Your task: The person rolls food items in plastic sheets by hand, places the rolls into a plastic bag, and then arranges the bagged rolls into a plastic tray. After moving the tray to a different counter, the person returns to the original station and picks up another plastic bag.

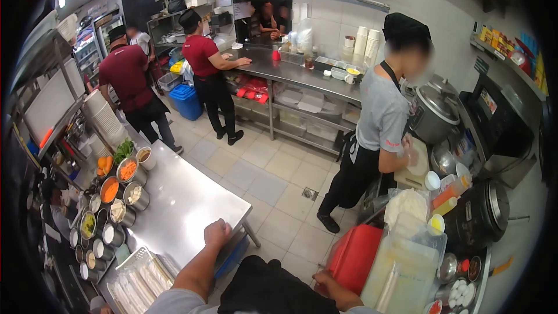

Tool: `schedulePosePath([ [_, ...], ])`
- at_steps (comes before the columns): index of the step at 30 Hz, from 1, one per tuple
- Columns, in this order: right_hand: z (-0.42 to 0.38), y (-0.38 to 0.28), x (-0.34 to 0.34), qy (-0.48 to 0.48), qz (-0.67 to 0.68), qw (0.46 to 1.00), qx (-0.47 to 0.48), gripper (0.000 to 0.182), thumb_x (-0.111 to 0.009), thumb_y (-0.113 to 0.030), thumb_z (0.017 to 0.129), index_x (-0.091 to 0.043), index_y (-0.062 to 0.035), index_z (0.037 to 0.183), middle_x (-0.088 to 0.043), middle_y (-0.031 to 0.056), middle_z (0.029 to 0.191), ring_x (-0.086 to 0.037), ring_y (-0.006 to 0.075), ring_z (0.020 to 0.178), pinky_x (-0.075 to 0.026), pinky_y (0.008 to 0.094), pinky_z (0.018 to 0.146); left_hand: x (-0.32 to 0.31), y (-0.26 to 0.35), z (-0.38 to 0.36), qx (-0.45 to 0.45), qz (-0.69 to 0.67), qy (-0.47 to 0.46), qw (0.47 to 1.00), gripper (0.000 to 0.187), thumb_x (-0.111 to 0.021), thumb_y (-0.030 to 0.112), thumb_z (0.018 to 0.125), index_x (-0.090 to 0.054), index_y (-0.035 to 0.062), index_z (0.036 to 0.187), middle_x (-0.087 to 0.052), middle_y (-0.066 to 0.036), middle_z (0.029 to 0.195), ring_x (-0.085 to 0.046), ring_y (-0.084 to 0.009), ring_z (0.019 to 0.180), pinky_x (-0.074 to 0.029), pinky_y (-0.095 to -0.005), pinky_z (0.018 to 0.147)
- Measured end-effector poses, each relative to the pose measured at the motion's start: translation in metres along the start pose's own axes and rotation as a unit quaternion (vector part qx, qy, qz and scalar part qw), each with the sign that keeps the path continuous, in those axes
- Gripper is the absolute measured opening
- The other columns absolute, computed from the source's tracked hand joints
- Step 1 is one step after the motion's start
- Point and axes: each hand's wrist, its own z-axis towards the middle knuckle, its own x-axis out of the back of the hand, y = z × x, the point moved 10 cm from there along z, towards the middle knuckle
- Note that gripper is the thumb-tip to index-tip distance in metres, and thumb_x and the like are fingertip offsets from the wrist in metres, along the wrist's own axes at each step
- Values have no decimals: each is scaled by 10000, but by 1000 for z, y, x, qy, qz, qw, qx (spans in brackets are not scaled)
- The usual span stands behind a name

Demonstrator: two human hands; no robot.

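Observation:
My left hand (217,234) is closed in a fist at the near corner of the steel table (192,192); nothing shows in it. Low at my right side, my right hand (326,282) has its fingers curled beside a red container (356,259). Whether it grips the container's edge is hidden. Metal pots along the table's left side hold shredded carrot (127,170), white pieces (118,209) and greens (88,224). Close to my left forearm stands a white basket (139,264) with long wrapped rolls. A cutting board (407,244) lies right of the red container.
A co-worker in grey (381,110) handles something pale at the right counter, near a large cooker (433,110) and sauce bottles (450,192). Two people in maroon shirts stand farther back. A blue bin (187,102) sits on the tiled floor (279,174). A long steel counter (290,67) runs behind.

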Motion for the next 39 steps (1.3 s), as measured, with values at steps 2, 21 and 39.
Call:
schedulePosePath([
  [2, 36, 22, -25, -53, 17, 998, -9, 353, -689, -308, 851, -695, 33, 757, -644, 145, 655, -587, 221, 536, -491, 414, 534, -4, -1, 1, 1, 7, -14, 1000, 282, -582, 318, 871, -634, 71, 744, -664, -182, 707, -661, -392, 695, -529, -502, 676],
  [21, 82, 25, -56, -95, 26, 994, 55, 361, -724, -488, 845, -761, -128, 832, -716, 46, 782, -639, 207, 725, -503, 383, 744, -44, 56, 91, -68, -37, -67, 995, 284, -609, 327, 865, -653, 66, 763, -681, -173, 733, -671, -385, 711, -526, -499, 693],
  [39, 48, -16, 98, 19, -148, 988, -45, 470, -557, -497, 929, -741, -87, 1067, -714, 123, 795, -704, 239, 733, -567, 384, 717, -115, 85, 147, -124, 28, -324, 938, 486, -554, 488, 915, -700, 32, 995, -722, -175, 999, -688, -347, 967, -536, -471, 796],
])
